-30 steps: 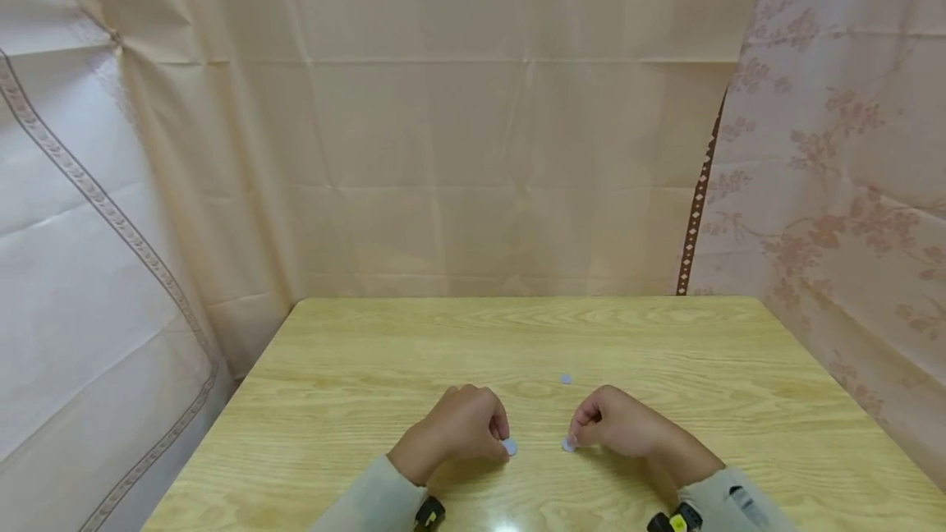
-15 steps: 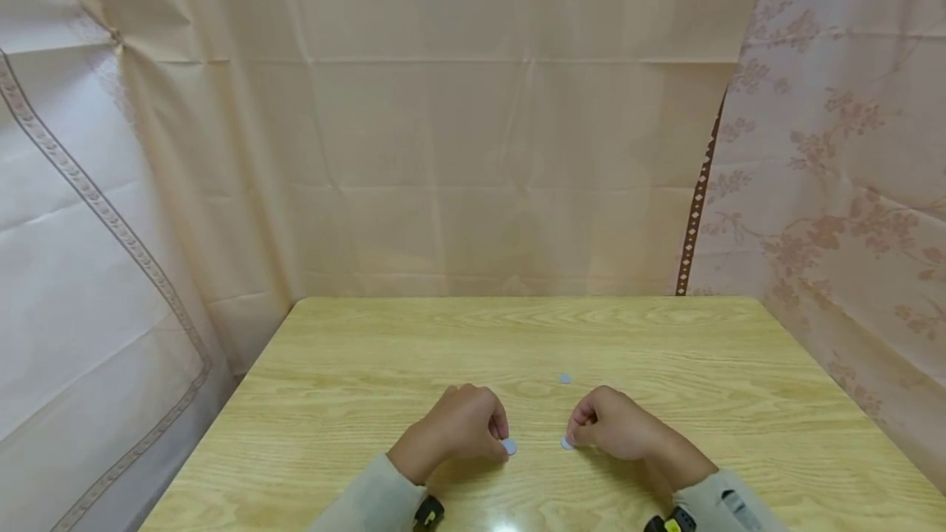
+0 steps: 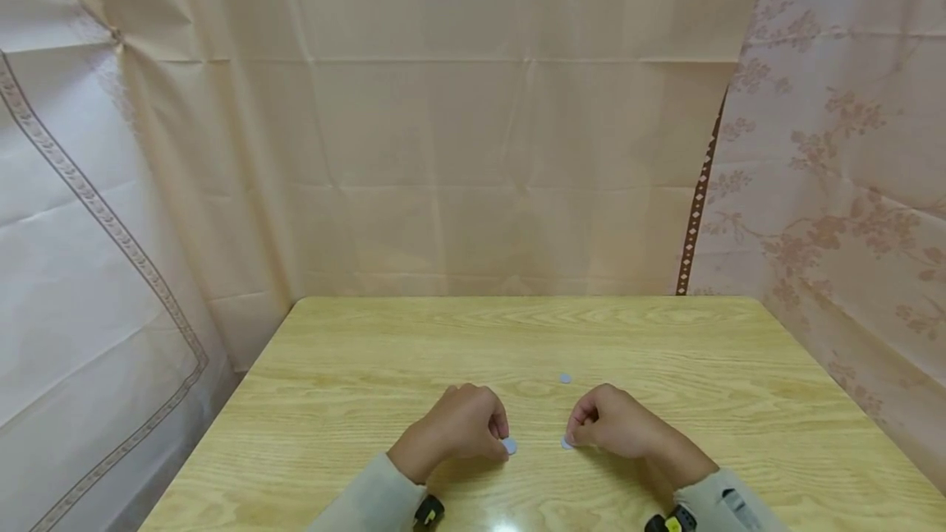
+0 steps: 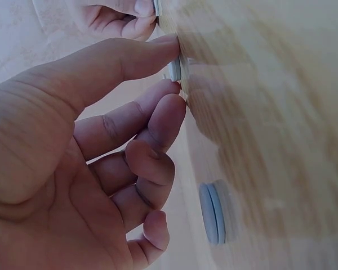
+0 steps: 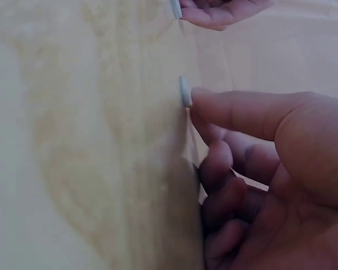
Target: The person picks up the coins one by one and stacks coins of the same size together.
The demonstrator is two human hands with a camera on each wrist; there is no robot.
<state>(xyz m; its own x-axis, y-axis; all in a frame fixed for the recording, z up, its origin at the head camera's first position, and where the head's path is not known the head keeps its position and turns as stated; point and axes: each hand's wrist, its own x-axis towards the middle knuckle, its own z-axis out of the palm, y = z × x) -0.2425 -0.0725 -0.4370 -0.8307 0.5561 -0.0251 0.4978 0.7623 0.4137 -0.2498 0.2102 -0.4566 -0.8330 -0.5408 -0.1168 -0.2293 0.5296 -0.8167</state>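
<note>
My left hand [image 3: 466,425] pinches a small pale grey-blue round disc [image 3: 510,446] between thumb and fingertips, close to the table. In the left wrist view, that disc [image 4: 174,70] shows its edge between thumb and forefinger. My right hand [image 3: 617,423] pinches a similar disc [image 3: 566,442] a short way to the right; in the right wrist view the thumb covers part of this disc [image 5: 185,91]. A third disc [image 3: 565,378] lies flat on the table beyond both hands. Seen from the left wrist, this disc [image 4: 213,214] has a line around its edge, like two layers.
The wood-grain table [image 3: 355,360] has rounded far corners. A beige curtain [image 3: 473,121] hangs behind it, with a white cloth [image 3: 66,228] at the left and a flowered one [image 3: 850,146] at the right. Straps with black-and-yellow parts sit on both wrists.
My right hand has shifted very slightly left with its disc, then stayed there. The left hand and the far disc have kept their places. The white cloth at the left has swayed a little.
</note>
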